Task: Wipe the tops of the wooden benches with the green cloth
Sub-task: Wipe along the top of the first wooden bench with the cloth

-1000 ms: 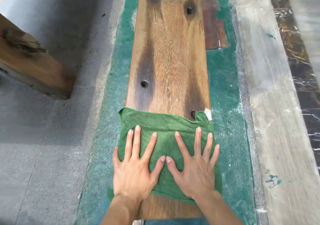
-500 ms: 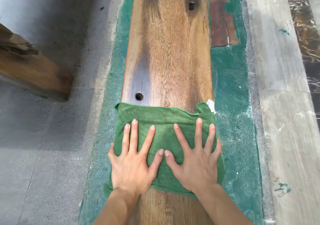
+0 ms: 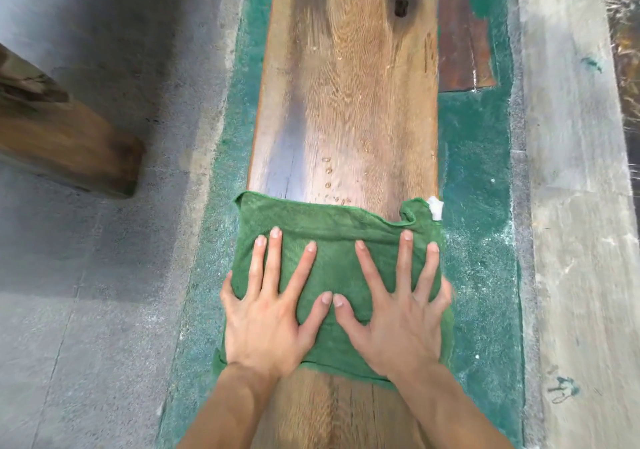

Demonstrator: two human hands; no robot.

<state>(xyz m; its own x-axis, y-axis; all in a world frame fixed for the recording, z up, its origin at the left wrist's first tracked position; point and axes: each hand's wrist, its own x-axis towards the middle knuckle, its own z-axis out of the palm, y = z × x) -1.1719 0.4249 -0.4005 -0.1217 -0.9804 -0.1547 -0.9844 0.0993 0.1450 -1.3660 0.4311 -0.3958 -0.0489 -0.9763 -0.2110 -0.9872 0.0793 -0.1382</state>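
Note:
A long wooden bench (image 3: 346, 102) runs away from me down the middle of the view. The green cloth (image 3: 332, 237) lies spread across its full width, with a white tag at its far right corner. My left hand (image 3: 266, 317) and my right hand (image 3: 398, 324) press flat on the cloth side by side, fingers splayed, thumbs almost touching. My left thumb hangs over the cloth's left edge. Small water drops (image 3: 327, 171) sit on the wood just beyond the cloth. A dark hole (image 3: 401, 7) shows farther up the plank.
The end of a second wooden bench (image 3: 69, 143) juts in from the left over grey concrete floor. Green painted strips (image 3: 478, 240) flank the bench I am on. A reddish board (image 3: 460, 43) lies at the far right, next to a pale stone ledge (image 3: 571, 206).
Both hands have pushed the cloth forward along the bench. The two near holes in the plank are now covered, and more bare wood shows behind my wrists.

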